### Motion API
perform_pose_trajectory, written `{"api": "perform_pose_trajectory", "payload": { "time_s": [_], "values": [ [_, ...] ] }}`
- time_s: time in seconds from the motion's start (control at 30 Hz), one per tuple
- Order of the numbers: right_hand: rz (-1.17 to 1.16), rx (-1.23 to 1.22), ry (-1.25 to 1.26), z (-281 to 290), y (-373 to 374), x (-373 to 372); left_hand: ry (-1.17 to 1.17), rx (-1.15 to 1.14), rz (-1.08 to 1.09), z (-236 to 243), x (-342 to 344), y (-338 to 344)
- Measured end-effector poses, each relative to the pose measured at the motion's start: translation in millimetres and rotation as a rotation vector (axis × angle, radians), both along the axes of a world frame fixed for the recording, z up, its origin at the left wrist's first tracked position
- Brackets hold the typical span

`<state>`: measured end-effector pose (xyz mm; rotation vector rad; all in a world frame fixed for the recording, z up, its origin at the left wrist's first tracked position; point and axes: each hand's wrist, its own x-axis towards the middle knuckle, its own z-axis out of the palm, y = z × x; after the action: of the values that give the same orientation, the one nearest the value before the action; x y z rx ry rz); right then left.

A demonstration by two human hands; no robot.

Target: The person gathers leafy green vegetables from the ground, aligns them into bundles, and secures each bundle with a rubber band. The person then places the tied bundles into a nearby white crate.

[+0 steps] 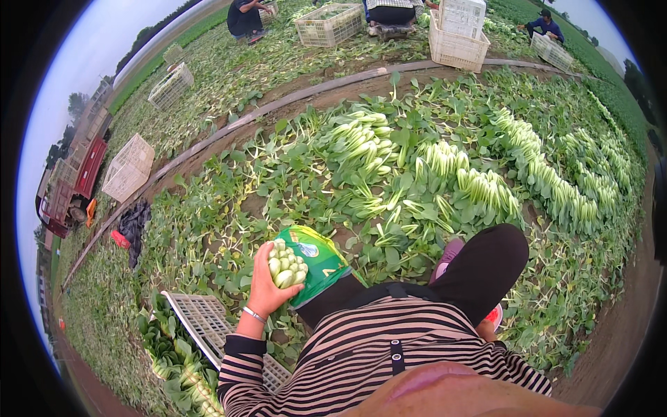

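Note:
My left hand (pixel 272 292) is closed around a bundle of bok choy (pixel 285 263), pale rounded stem ends upward. The bundle is over a green printed plastic bag (pixel 319 265) on my thigh. My right hand (pixel 486 331) is low beside my bent right leg, largely hidden, next to a bowl with something red (pixel 496 318); I cannot make out its fingers. A white slatted crate (pixel 201 323) lies tilted at my left, with bok choy (pixel 177 361) alongside it.
Cut bok choy lies in piles (pixel 361 139) and rows (pixel 517 146) ahead. Beyond a long hose (pixel 313 90) are crates (pixel 458 45) and co-workers (pixel 243 17), (pixel 544 28). A red truck (pixel 89 167) and dark cloth (pixel 132 229) are at the left.

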<state>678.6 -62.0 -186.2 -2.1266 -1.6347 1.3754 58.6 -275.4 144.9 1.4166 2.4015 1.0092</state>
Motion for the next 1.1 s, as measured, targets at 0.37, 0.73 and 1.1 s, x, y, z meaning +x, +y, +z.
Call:
{"api": "perform_pose_trajectory", "payload": {
  "time_s": [0.37,0.73,1.1],
  "values": [
    [0.447,-0.036,-0.382,-38,7,39,-0.074,0.052,0.009,-22,1,-2],
    [0.575,0.007,-0.387,-30,18,32,-0.09,0.063,0.002,-18,3,0],
    [-0.281,-0.1,0.116,2,30,-6,-0.084,0.061,0.019,-19,2,-3]
  ]
}}
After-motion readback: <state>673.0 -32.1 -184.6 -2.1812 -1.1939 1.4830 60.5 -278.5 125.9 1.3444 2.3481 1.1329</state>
